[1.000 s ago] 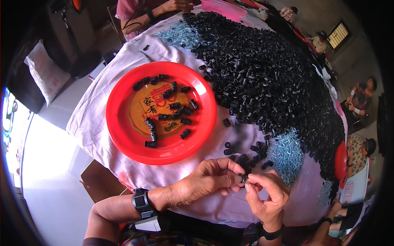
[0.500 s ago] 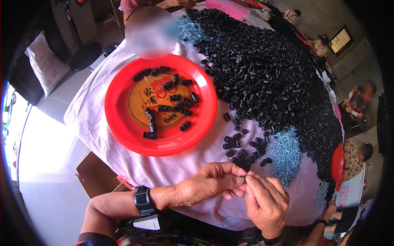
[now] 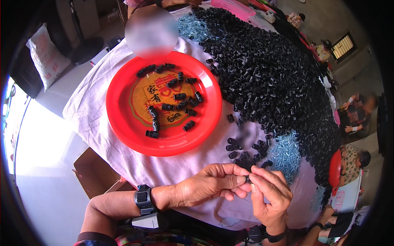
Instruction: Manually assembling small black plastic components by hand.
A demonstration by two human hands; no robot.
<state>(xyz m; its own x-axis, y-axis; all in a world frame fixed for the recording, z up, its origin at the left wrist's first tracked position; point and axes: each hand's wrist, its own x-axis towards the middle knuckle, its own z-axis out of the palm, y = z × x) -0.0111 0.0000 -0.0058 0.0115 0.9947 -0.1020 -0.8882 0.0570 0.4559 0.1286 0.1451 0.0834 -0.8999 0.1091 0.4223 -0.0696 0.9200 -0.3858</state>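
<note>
Close to the table's near edge, my left hand point(image 3: 219, 181) pinches a small black plastic tube-shaped piece point(image 3: 247, 179) between thumb and forefinger. My right hand point(image 3: 271, 194) meets it from the other side, with bent fingertips against the piece; whether they also hold something tiny is hidden. Just beyond my fingers lie loose black pieces point(image 3: 245, 158). A heap of small shiny bluish metal parts point(image 3: 284, 152) is beside them. Left of these, a red round tray point(image 3: 123, 130) carries several longer black pieces point(image 3: 180, 97) on its printed bottom.
A huge mound of black pieces point(image 3: 262, 78) covers the table's right side, with more bluish metal parts point(image 3: 193, 28) at the far end. Underneath is a pale pink cloth point(image 3: 92, 102). A cardboard box point(image 3: 92, 170) stands left below the table. Other people point(image 3: 359, 112) sit along the right.
My right fingertips have loosened and shifted slightly right, leaving more of the black piece in sight. My left hand keeps its grip. The whole view has moved a little.
</note>
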